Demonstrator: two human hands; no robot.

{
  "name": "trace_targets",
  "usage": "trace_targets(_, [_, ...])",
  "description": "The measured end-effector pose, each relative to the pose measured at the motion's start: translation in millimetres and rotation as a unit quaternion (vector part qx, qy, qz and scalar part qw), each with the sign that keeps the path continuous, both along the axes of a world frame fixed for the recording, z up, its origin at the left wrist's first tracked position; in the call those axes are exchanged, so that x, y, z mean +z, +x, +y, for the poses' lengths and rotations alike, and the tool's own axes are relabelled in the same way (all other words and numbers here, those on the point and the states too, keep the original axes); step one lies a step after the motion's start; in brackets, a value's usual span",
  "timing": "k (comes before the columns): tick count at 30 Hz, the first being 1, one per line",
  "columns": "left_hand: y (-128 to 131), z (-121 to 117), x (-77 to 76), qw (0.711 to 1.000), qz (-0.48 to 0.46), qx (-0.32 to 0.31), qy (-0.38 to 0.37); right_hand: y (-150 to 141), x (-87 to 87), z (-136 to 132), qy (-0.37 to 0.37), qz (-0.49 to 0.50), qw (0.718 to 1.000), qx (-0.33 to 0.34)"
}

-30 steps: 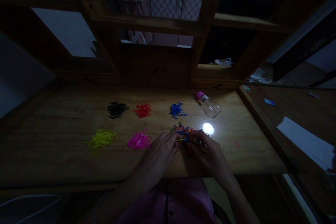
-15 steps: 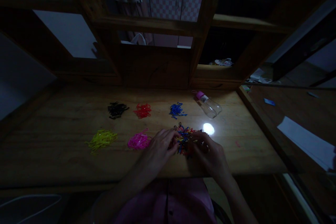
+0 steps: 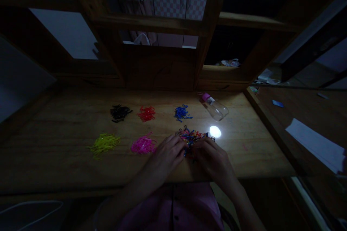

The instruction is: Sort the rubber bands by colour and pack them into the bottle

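Note:
A mixed pile of coloured rubber bands (image 3: 193, 136) lies on the wooden desk in front of me. My left hand (image 3: 170, 151) is at its left side, fingers curled together with the tips in among the bands. From the right, my right hand (image 3: 210, 153) pinches into the near part of the same pile. The fingertips are partly hidden in the dim light, so single bands between them are hard to see. Left of the pile is a heap of pink rubber bands (image 3: 143, 144), close to my left hand. Blue rubber bands (image 3: 182, 113) lie just behind the pile.
Further left are heaps of red bands (image 3: 146, 113), black bands (image 3: 119, 113) and yellow bands (image 3: 105, 143). A clear bottle with a purple cap (image 3: 217, 109) lies at the back right. Wooden shelves (image 3: 159, 66) rise behind the desk. White paper (image 3: 316, 144) lies on a surface at right.
My right hand has moved slightly left and its fingers have drawn together, closer to my left hand. More of the mixed pile's far side shows now.

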State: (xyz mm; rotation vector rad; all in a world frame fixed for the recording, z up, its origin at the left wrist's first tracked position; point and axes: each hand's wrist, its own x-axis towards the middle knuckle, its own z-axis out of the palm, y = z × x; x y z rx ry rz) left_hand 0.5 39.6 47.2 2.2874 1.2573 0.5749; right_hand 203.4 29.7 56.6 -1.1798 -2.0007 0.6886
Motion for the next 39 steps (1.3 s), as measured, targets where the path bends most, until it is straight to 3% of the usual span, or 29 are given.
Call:
trace_targets(12, [1,0,5.2,0.997,0.059,-0.038,0.015,1,1.0,1,0.005,-0.012,0.999,-0.036])
trace_targets(22, [-5,-1,6.1,0.999,0.023,-0.020,0.036,-8,-10.5,10,0.027,-0.137,0.989,-0.049])
trace_targets(27, [-8,1,10.4,0.999,0.015,-0.042,0.026,-10,-10.4,13,0.011,-0.169,0.985,-0.046])
trace_targets(39, [-2,5,13.6,0.997,0.043,-0.065,0.024,-14,-11.0,17,-0.007,-0.139,0.990,-0.032])
